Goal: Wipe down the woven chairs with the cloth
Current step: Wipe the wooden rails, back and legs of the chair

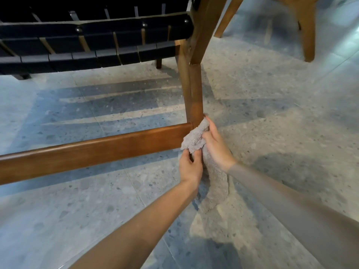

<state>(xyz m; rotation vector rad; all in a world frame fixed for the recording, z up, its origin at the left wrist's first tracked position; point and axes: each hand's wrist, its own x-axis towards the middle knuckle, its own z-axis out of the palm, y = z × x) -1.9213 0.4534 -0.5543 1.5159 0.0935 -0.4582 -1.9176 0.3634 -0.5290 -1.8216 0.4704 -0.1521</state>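
Terrazzo floor (272, 94), grey-speckled, fills the view under and around the grip.

Woven chair (97, 41): black straps on a brown wooden frame, up and left of the grip, well apart from it. Second chair (308, 32) is up and right; only its legs show.

Lower rail (97, 152) runs out leftward from the grip. Leg (195, 90) rises straight above it. The two meet at the joint where the hands are.

Cloth (194, 140): grey, fluffy, bunched over that joint, touching the rail's end and the leg's foot. Its loose tail hangs below the grip, between the two wrists, towards the floor.

Right hand (217, 146): fingers curled round the upper bunch, pressing it to the leg's foot.

Left hand (190, 167): just below, thumb and fingers pinching the cloth's lower edge at the rail's underside. I cannot tell whether that pinch also takes in the rail's edge, because the cloth hides it.

Step in hand, as I judge it: wiping the leg-to-rail corner.

To do it well I would:
- Wrap the bunch round the corner so the seam gets cloth on both faces.
- Let the lower hand hold the edge taut while the upper one rubs.
- Gather the tail first, since it may drag on the floor and carry grit back to the wood.
- Then work leftward along the rail, one face at a time.
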